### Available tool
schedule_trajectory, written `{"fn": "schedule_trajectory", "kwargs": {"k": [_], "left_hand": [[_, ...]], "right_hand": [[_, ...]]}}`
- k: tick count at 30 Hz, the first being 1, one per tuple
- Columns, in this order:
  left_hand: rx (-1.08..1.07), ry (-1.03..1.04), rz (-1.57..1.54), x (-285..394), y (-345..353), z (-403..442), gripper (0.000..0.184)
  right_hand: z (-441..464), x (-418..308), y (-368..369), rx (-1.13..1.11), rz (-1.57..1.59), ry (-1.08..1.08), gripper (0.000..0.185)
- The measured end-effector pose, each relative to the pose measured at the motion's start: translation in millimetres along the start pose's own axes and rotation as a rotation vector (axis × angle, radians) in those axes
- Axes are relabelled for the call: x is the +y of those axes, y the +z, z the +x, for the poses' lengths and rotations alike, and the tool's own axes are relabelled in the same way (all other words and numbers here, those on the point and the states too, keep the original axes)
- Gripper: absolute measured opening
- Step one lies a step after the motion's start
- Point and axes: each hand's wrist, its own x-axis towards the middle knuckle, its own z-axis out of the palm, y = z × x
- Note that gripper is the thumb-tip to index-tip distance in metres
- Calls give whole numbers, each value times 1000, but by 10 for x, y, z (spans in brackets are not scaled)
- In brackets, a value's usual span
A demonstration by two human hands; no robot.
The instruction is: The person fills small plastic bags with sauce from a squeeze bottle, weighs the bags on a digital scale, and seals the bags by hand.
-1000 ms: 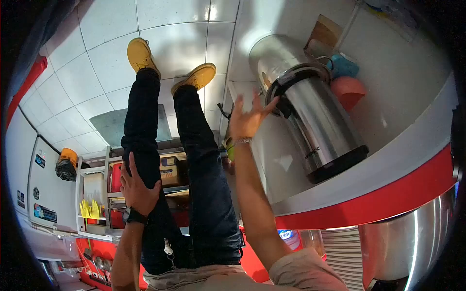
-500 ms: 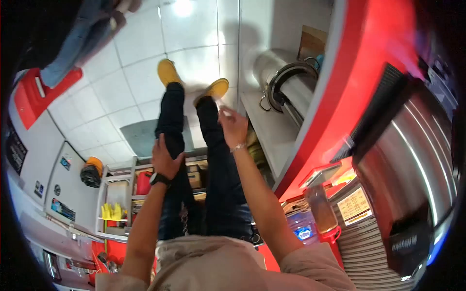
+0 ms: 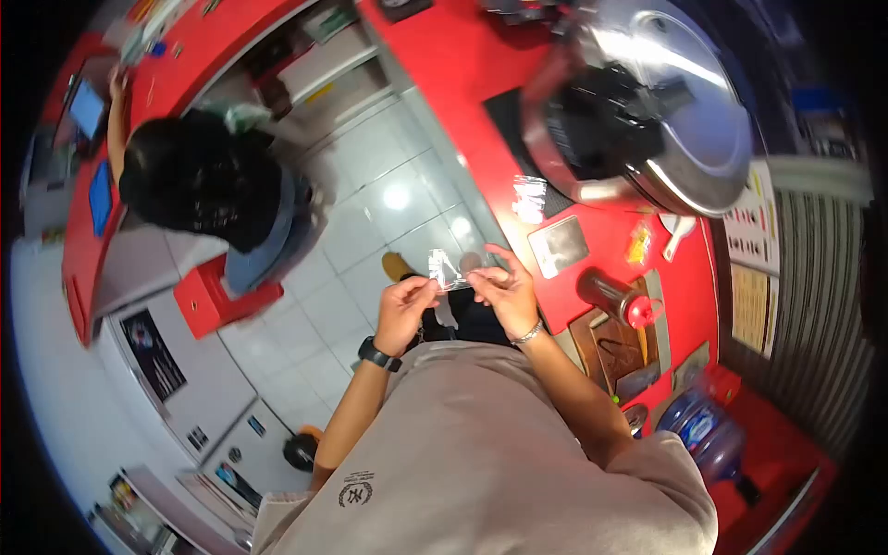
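A small clear plastic bag (image 3: 446, 269) is stretched between my two hands in front of my body. My left hand (image 3: 404, 311) pinches its left side with thumb and fingers. At the other side my right hand (image 3: 505, 298) pinches it too, with one finger raised. Light reflects off the bag, and whether anything is inside I cannot tell. To the right, on the red counter (image 3: 575, 194), lie another shiny clear plastic wrapper (image 3: 530, 199) and a flat square pale plate (image 3: 559, 246). A brown bottle with a red lid (image 3: 618, 298) lies near my right hand.
A large steel pot (image 3: 689, 129) stands at the counter's back. A white scoop (image 3: 678, 233), a yellow packet (image 3: 638, 242) and a wooden tray (image 3: 592, 347) are nearer. A water jug (image 3: 698, 425) is lower right. Another person (image 3: 208, 180) sits on a red stool (image 3: 211, 298) at left.
My view has risen from the floor and my legs toward the counter. My hands, apart near my knees before, have come together and now hold the plastic bag between them.
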Motion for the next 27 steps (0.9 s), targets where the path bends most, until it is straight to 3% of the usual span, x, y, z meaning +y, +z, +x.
{"fn": "schedule_trajectory", "kwargs": {"k": [1, 3, 4, 5, 7, 8, 12, 15, 18, 20, 22, 25, 27], "left_hand": [[0, 30, 65, 5, 80, -35, 20], [57, 141, 227, 48, 297, -115, 17], [94, 148, 273, 16, 415, -146, 14], [139, 153, 317, -26, 515, -177, 12], [92, 176, 338, -169, 717, -235, 11], [68, 191, 339, -213, 821, -253, 9], [-55, 276, 511, -433, 1244, -279, 8], [-123, 236, 527, -471, 1416, -188, 7], [-331, 107, 393, -402, 1543, -128, 10], [-351, 101, 336, -442, 1608, -110, 14], [-337, 160, 448, -511, 1635, -3, 19], [-298, 210, 688, -339, 1753, 50, 22], [-271, 252, 790, -298, 1829, 54, 23]], "right_hand": [[-72, 20, -144, -23, -48, 16, 58], [-216, 50, -271, 97, -296, -294, 63], [-394, -37, -373, 221, -668, -469, 68], [-458, -78, -446, 277, -724, -668, 59], [-617, -85, -595, 180, -674, -644, 44], [-699, -236, -625, 104, -629, -580, 27], [-600, -108, -930, 53, -444, -348, 22], [-504, 69, -1221, -6, -256, -315, 22], [-625, -116, -1439, 0, -407, -432, 21], [-596, -60, -1560, 5, -528, -255, 21], [-568, -52, -1610, 28, -475, -525, 14], [-494, 45, -1670, -42, -260, -374, 17], [-407, 170, -1714, 53, -423, -423, 16]]}}
